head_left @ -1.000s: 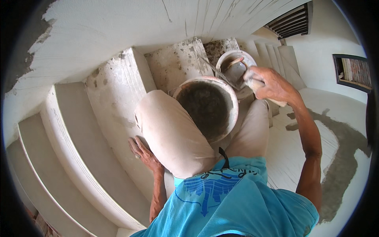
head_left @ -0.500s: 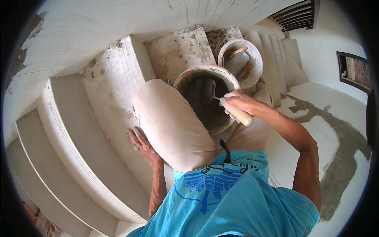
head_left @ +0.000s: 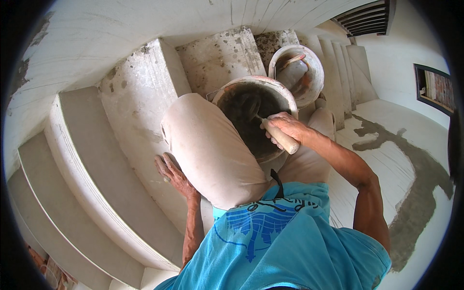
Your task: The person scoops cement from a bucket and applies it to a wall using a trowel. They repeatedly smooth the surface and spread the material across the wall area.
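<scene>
My right hand [head_left: 286,128] is closed round the wooden handle of a trowel [head_left: 284,139]. The trowel's blade reaches down into dark grey wet mortar [head_left: 246,128] and is partly lost in it. That mortar sits in a round bucket [head_left: 293,104] with a smeared, pale rim, standing between my knees. My left hand [head_left: 175,176] lies flat on the pale step [head_left: 145,121] beside my left thigh, fingers stretched out, a ring on one of them. It holds nothing.
Just beyond stands a second white bucket [head_left: 319,79] with a pale object and a reddish-handled tool inside. Concrete stairs [head_left: 92,145] run along the left, with more steps [head_left: 340,72] at the far right. A grey mortar patch [head_left: 420,193] marks the white surface at right.
My right hand has moved slightly left and nearer with the trowel, and its blade now sits deeper in the mortar. My left hand has stayed in place.
</scene>
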`<action>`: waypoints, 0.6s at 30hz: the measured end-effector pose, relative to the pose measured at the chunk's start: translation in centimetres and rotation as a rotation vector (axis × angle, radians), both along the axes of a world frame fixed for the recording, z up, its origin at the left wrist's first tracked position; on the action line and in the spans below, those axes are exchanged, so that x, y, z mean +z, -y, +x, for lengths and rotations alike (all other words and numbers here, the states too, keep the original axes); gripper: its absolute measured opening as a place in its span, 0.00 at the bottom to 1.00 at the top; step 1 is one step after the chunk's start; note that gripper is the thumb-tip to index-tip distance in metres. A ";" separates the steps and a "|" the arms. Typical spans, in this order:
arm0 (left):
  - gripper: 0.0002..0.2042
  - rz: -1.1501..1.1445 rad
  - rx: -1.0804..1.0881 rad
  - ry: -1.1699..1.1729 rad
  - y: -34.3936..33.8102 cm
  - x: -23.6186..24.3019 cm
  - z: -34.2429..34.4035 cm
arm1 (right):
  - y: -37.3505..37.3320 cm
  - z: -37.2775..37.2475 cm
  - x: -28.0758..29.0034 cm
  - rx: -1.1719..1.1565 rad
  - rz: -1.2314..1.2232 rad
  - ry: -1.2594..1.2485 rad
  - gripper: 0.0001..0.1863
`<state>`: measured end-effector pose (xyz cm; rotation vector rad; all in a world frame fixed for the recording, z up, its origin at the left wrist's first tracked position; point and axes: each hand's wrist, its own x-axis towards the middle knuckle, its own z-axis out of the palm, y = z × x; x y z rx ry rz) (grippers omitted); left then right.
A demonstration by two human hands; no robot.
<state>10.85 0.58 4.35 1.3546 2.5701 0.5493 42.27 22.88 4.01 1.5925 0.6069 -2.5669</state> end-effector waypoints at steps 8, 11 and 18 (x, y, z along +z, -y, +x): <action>0.45 -0.016 0.001 -0.018 0.1 0.0 -0.1 | 0.4 -0.1 -0.1 -0.091 -0.001 -0.063 0.14; 0.46 -0.030 0.013 -0.022 0.2 -0.2 -0.2 | 0.4 -0.3 0.1 -0.100 0.009 -0.053 0.15; 0.47 -0.035 0.015 -0.030 0.3 -0.3 -0.2 | 0.1 -0.9 0.8 -0.056 0.101 -0.028 0.14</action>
